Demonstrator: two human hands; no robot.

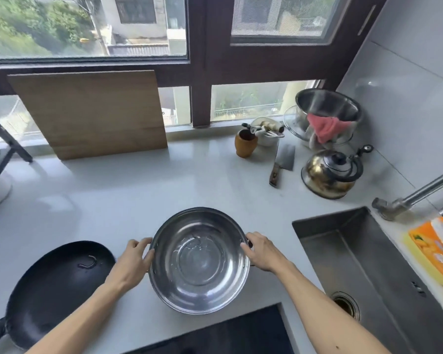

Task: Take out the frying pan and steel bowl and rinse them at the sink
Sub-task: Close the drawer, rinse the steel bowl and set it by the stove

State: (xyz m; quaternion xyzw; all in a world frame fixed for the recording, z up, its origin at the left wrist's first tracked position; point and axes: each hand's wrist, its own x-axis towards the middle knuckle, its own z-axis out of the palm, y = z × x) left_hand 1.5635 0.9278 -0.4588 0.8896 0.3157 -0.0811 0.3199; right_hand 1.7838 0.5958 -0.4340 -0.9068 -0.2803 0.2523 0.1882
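A wide steel bowl (199,261) with small side handles is in the middle of the white counter, tilted slightly toward me. My left hand (133,261) grips its left rim and my right hand (260,251) grips its right handle. A black frying pan (54,290) lies flat on the counter at the lower left, its handle pointing off the bottom left corner. The steel sink (356,264) is set into the counter on the right, with the tap (404,200) reaching over its far right corner.
A kettle (330,175), a cleaver (283,162), a brown cup (245,144) and a steel pot with a pink cloth (327,116) crowd the back right. A wooden board (87,113) leans on the window. A black hob (228,335) lies at the near edge. Orange packet (437,249) beside the sink.
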